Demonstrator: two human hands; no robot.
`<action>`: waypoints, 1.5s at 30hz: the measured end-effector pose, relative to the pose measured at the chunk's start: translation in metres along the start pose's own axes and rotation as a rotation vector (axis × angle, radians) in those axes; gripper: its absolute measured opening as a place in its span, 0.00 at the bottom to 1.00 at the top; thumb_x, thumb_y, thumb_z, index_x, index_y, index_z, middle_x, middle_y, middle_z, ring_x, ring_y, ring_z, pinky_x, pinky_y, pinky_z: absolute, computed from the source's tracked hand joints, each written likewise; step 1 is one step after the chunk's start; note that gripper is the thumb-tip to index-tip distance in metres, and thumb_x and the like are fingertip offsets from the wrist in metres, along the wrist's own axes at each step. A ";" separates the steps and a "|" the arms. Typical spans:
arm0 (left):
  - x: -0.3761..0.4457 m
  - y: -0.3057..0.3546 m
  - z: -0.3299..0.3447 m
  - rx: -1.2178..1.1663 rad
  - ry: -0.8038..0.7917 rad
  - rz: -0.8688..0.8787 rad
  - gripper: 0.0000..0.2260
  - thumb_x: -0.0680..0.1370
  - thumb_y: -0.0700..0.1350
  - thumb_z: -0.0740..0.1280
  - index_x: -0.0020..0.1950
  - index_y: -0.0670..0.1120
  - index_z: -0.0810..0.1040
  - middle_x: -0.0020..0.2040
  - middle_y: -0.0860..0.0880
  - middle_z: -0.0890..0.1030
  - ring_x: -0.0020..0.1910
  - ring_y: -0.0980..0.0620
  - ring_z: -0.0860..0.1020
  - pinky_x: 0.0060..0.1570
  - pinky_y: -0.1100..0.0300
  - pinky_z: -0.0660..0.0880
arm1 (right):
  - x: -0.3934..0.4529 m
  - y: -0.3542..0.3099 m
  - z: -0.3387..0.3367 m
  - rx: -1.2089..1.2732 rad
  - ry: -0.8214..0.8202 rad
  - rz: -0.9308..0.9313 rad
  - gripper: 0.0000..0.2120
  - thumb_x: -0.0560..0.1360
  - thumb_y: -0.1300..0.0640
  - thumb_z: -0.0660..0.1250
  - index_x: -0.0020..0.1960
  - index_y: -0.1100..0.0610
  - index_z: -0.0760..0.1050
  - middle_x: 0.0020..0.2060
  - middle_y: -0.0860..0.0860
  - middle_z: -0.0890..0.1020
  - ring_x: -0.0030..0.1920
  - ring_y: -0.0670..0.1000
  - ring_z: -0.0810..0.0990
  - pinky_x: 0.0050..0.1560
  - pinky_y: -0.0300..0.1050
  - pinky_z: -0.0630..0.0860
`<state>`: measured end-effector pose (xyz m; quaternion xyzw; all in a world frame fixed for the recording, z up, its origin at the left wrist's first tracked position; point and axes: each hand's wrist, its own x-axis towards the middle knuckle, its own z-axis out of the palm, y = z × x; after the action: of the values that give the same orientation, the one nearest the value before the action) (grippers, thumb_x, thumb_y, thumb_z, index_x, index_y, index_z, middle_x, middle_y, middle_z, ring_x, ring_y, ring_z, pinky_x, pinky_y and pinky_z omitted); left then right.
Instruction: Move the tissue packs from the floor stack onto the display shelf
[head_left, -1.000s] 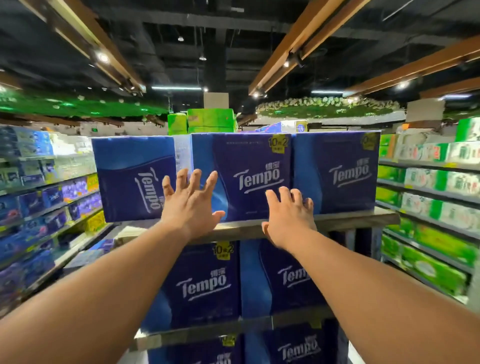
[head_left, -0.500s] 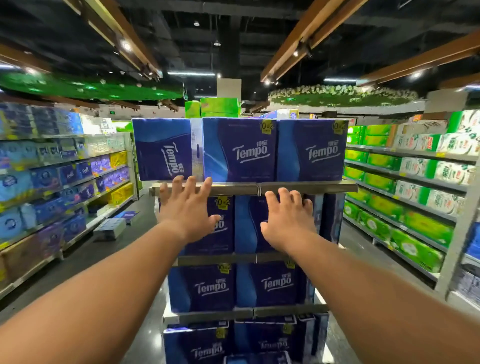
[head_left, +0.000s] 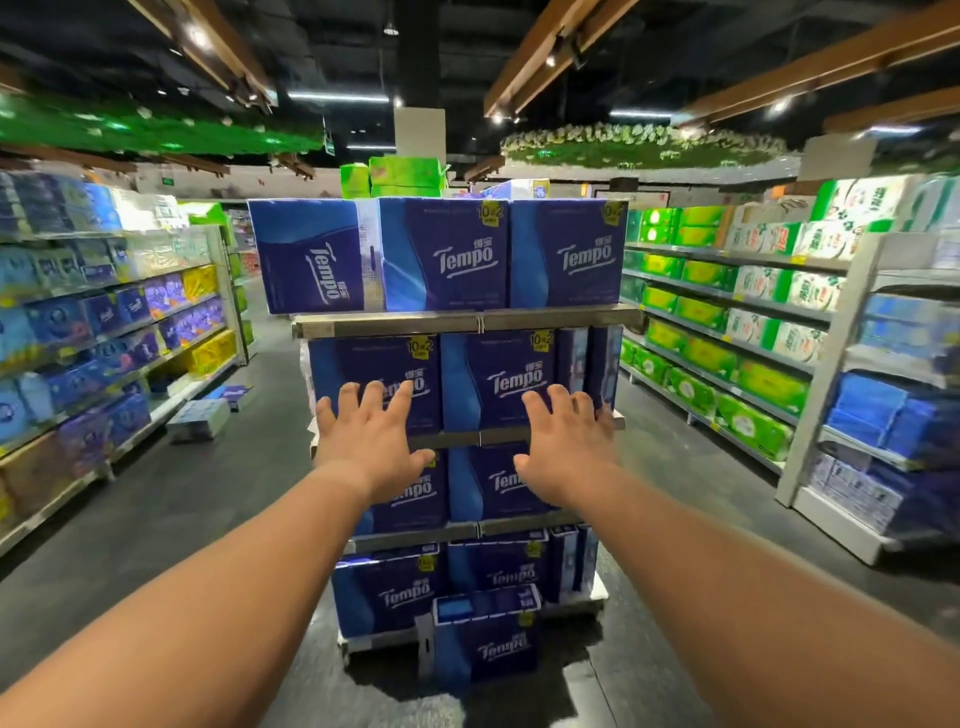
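hands (head_left: 467, 447) spread empty, tissue packs (head_left: 441, 254) shelved

A single wide-angle head view looks forward and slightly down a shop aisle, from standing height, facing the tiered metal display shelf (head_left: 462, 327) of dark blue Tempo tissue packs (head_left: 441, 254) at the centre of the frame. That shelf stands near, about at arm's reach. Straight lines bow toward the frame edges. Dark ceiling fills the top, grey floor (head_left: 171, 499) the bottom.
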<state>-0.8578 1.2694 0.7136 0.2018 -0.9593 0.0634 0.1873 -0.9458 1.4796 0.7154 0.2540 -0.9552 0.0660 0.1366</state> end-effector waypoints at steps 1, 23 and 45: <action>-0.009 0.001 0.001 0.004 -0.006 0.016 0.41 0.75 0.70 0.60 0.81 0.55 0.47 0.79 0.46 0.57 0.77 0.39 0.52 0.74 0.37 0.51 | -0.011 -0.002 0.002 0.004 -0.023 0.007 0.37 0.78 0.43 0.64 0.80 0.48 0.50 0.79 0.54 0.53 0.77 0.61 0.52 0.75 0.65 0.52; -0.205 0.027 0.131 -0.031 -0.386 0.147 0.42 0.75 0.69 0.61 0.81 0.55 0.47 0.79 0.46 0.58 0.77 0.39 0.53 0.74 0.36 0.51 | -0.219 -0.012 0.142 0.034 -0.398 0.067 0.38 0.77 0.41 0.65 0.79 0.49 0.50 0.78 0.56 0.55 0.76 0.63 0.53 0.74 0.67 0.54; -0.168 0.021 0.197 -0.052 -0.462 0.127 0.40 0.76 0.68 0.61 0.81 0.53 0.48 0.78 0.46 0.60 0.77 0.39 0.54 0.74 0.36 0.51 | -0.178 0.015 0.188 0.000 -0.399 0.155 0.35 0.77 0.46 0.66 0.78 0.50 0.54 0.75 0.56 0.61 0.73 0.61 0.60 0.72 0.64 0.60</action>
<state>-0.7900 1.3108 0.4661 0.1454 -0.9887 0.0023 -0.0366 -0.8479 1.5385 0.4828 0.1881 -0.9799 0.0248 -0.0609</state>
